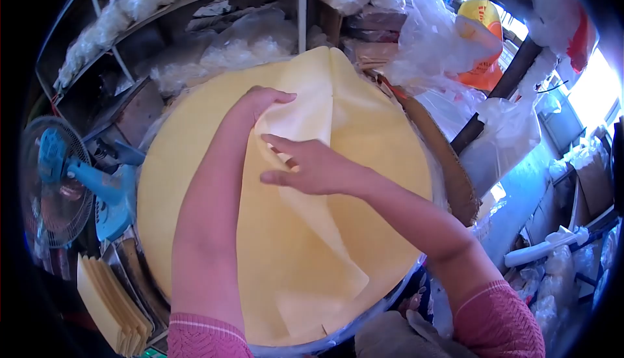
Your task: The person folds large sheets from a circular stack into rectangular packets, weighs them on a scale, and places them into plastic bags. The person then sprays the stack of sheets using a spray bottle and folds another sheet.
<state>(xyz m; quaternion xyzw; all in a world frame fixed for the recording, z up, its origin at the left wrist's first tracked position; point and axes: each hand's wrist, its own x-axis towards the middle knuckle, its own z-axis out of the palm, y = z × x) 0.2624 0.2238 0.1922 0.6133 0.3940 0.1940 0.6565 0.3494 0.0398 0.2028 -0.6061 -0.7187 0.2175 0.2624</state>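
Observation:
A large pale yellow sheet (377, 156) covers a round surface in front of me, and a folded part of it rises in a ridge near the middle. My left hand (265, 102) is at the fold's upper left edge, its fingers pressed together on the sheet. Lower and to the right, my right hand (309, 165) hovers over or rests on the fold with its fingers apart; whether it touches is not clear. A loose flap of the sheet hangs toward the lower right.
A blue fan (114, 192) stands at the left, above stacked yellow folded pieces (110, 306). Shelves with plastic-wrapped bundles (253, 42) line the back. An orange and yellow bag (481, 46) hangs at the upper right, near a dark slanted bar (504, 98).

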